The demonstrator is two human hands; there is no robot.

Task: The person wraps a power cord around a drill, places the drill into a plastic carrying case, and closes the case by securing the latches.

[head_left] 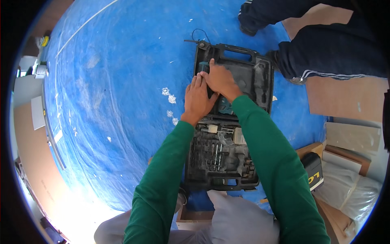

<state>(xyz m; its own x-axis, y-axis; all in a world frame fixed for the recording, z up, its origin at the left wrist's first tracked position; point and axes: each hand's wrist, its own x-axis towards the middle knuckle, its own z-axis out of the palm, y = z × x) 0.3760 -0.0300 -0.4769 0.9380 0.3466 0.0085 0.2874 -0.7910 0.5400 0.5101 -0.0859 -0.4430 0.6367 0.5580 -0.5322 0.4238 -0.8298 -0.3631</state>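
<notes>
A teal-and-black power drill point(226, 106) lies in the far half of an open black tool case point(264, 67). My right hand point(222, 79) closes round its dark handle part, with one finger stretched forward along it. My left hand point(198, 97) is on the drill's left side, fingertips against the dark part and thumb reaching across beneath the right hand. Both hands cover much of the drill. In the near half of the case sit several drill bits point(217, 157), a clear plastic bag point(225, 138) and a pale box point(239, 136).
Under the case spreads a blue sheet point(122, 81). Another person's dark-trousered legs point(321, 53) stand close to its far right. Brown boards point(345, 95), a plastic-wrapped bundle point(341, 187) and a black case with yellow lettering point(313, 171) lie at right. A wooden box point(195, 215) is near me.
</notes>
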